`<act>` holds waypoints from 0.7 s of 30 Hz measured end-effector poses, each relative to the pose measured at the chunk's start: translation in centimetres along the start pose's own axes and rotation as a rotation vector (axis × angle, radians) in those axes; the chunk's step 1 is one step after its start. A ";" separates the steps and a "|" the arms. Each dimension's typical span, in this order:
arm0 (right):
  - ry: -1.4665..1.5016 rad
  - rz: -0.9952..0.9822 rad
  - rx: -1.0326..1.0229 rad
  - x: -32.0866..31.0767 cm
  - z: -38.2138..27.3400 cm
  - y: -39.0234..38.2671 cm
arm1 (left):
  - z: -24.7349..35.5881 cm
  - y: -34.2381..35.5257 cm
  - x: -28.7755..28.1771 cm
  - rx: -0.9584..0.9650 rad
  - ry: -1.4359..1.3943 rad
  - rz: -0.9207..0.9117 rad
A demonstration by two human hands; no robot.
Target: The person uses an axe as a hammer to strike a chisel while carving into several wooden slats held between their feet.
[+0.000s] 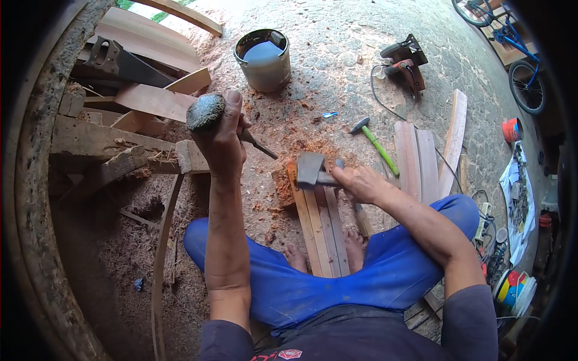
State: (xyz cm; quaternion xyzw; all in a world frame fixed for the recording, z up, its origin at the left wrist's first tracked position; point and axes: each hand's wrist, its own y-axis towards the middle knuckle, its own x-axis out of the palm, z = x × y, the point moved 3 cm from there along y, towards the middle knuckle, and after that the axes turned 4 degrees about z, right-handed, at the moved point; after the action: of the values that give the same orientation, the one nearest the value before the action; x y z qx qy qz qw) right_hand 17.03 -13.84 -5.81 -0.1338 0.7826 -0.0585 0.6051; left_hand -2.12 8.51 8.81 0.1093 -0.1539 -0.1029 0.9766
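My left hand point(227, 135) is raised and closed around the handle of a chisel point(259, 146). The handle's broad, battered end faces up, and the thin dark shaft points right toward the wood. My right hand point(360, 182) grips the short handle of a hatchet point(310, 169) with a flared grey metal head. That head is over the far end of several narrow wooden strips point(316, 231), which lie side by side between my feet. Whether it touches them I cannot tell. Reddish wood chips point(289, 183) lie around the strips' far end.
A bucket point(265, 66) of cloudy liquid stands ahead. A green-handled hammer point(376, 144), a corded power saw point(406, 66) and loose boards point(418, 159) lie to the right. At left are a handsaw point(126, 63), stacked planks point(144, 36) and a wooden frame point(108, 141). A blue bicycle point(521, 54) is far right.
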 end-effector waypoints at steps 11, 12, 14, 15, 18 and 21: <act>1.343 0.546 0.478 -10.7 -4.1 -4.3 | -4.2 -5.9 1.2 0.340 0.421 -0.187; 1.366 0.553 0.492 -10.6 -4.5 -4.8 | -4.3 -6.1 1.5 0.405 0.486 -0.190; 1.412 0.566 0.516 -10.5 -5.1 -5.5 | -4.9 -6.2 1.8 0.345 0.436 -0.184; 1.460 0.570 0.512 -10.4 -5.4 -5.7 | -5.3 -6.2 1.9 0.265 0.369 -0.167; 1.423 0.583 0.494 -10.1 -5.8 -5.7 | -6.0 -6.2 1.2 0.069 0.316 -0.207; 1.442 0.567 0.488 -9.8 -6.0 -5.5 | -6.3 -6.5 1.2 0.063 0.259 -0.161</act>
State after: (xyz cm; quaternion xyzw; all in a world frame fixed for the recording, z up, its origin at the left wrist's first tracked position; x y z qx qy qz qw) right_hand 14.30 -16.81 6.30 0.2761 0.9493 -0.1439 -0.0442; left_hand -0.09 3.16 1.65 0.1643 -0.0205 -0.1611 0.9730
